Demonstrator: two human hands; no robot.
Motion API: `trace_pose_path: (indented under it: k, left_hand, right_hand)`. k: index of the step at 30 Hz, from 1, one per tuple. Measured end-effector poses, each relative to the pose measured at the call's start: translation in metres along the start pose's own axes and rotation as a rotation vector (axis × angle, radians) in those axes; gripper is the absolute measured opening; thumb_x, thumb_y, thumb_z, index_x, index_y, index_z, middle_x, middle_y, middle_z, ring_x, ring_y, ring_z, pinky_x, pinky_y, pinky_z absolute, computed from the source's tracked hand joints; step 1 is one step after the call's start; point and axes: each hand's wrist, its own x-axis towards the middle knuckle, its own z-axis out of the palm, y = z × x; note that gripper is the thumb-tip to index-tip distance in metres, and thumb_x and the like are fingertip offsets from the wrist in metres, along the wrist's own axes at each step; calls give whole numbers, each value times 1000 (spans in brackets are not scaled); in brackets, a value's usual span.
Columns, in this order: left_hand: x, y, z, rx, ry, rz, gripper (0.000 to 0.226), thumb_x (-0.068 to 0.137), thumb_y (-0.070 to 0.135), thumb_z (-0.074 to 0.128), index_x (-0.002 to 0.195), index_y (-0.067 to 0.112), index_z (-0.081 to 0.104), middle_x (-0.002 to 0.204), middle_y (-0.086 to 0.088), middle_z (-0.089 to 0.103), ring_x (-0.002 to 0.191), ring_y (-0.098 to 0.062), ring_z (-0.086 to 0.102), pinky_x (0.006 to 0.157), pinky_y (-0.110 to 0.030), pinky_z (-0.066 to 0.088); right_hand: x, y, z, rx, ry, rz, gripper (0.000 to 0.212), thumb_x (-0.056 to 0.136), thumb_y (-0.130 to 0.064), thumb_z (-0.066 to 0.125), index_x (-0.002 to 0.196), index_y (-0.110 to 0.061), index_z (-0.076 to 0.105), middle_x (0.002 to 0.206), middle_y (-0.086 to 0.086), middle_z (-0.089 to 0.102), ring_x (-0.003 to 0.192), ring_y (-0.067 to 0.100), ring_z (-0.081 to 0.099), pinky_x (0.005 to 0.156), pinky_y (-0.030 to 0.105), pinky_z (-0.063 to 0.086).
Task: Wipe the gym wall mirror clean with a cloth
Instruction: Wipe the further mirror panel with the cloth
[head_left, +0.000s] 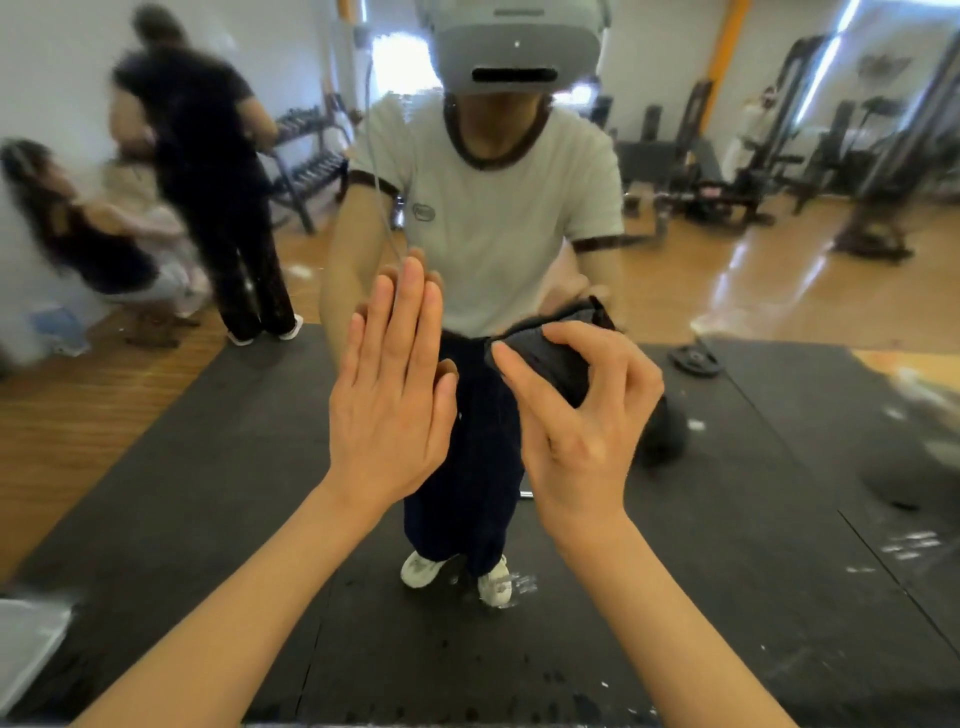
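The wall mirror (753, 291) fills nearly the whole head view and reflects me standing on a black floor mat. My left hand (389, 395) is flat, fingers straight and together, with the fingertips meeting their reflection on the glass. My right hand (582, 415) grips a dark folded cloth (550, 353) between curled fingers and thumb, held up against the mirror at waist height of my reflection. Small white specks and smears show on the lower glass near the reflected shoes.
The mirror's bottom edge (467, 719) runs along the frame bottom. Reflected behind me are two other people (197, 156) at left, a dumbbell rack (306, 156), weight machines (779, 156) at right and a weight plate (693, 358) on the floor.
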Motion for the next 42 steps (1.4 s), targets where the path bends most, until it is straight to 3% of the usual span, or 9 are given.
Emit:
trace_pose_path:
  k: [5, 8, 12, 16, 21, 26, 33, 39, 42]
  left_hand:
    - [-1, -1, -1, -1, -22, -3, 74, 103, 23, 34, 159, 15, -13, 165, 6, -25, 154, -15, -15, 126, -35, -6]
    - [-1, 0, 0, 11, -12, -14, 72, 103, 24, 32, 159, 15, -13, 166, 6, -24, 154, -14, -15, 126, -35, -6]
    - [-1, 0, -1, 16, -12, -11, 74, 102, 23, 33, 159, 17, -14, 166, 7, -24, 154, -14, -15, 126, -35, -6]
    - [0, 0, 0, 18, -8, -17, 72, 104, 25, 30, 159, 17, -14, 166, 8, -24, 154, -14, -15, 126, -36, -6]
    - [0, 1, 2, 30, 5, -11, 69, 105, 27, 28, 159, 18, -14, 166, 9, -23, 154, -14, -14, 126, -35, -6]
    - [-1, 1, 0, 18, 10, -18, 71, 103, 23, 29, 159, 19, -13, 165, 10, -23, 154, -12, -14, 126, -35, -6]
    - [0, 2, -3, -22, -9, -21, 73, 102, 19, 31, 159, 17, -14, 165, 8, -24, 154, -14, -15, 126, -35, -7]
    - [2, -1, -10, -99, -44, -10, 69, 102, 18, 31, 160, 10, -4, 166, 4, -18, 154, -12, -14, 125, -33, -8]
    - [2, 2, -11, -75, -57, -33, 66, 100, 15, 34, 158, 2, 4, 164, -2, -2, 154, -13, -16, 125, -34, -8]
  right_hand:
    - [-1, 51, -32, 18, -136, -62, 37, 104, -7, 53, 140, -3, 43, 144, 14, 43, 145, 28, 33, 123, 49, 18]
    - [-3, 59, -48, 48, -145, 139, 47, 110, -22, 35, 146, 9, 34, 156, 24, 27, 153, 25, 8, 125, 49, 0]
    - [4, 49, -42, 188, -1, 269, 47, 109, -25, 41, 139, 11, 45, 156, 22, 31, 148, 37, 22, 125, 46, 8]
    - [7, 46, -23, 17, 35, 375, 55, 107, -21, 37, 150, 11, 25, 159, 30, 21, 151, 39, 10, 124, 50, -3]
    - [2, 0, 15, -156, -166, 50, 58, 109, -40, 22, 156, -9, 10, 167, 2, -16, 152, 16, -17, 122, 44, -15]
    - [-9, 21, 8, -308, -195, -262, 54, 107, -22, 38, 157, -11, 19, 168, 0, 6, 154, 18, -6, 124, 43, -10]
    - [-3, 42, -16, -144, 50, 467, 51, 109, -21, 26, 151, 7, 27, 159, 31, 21, 151, 38, 7, 121, 55, -5]
    - [-44, -6, 32, -377, -206, -274, 67, 106, -22, 42, 161, -13, 6, 169, 2, -7, 155, 18, -3, 125, 46, -6]
    - [-44, 51, -7, -312, -128, -42, 59, 99, -19, 44, 154, -10, 26, 161, 13, 21, 152, 21, 13, 118, 53, 9]
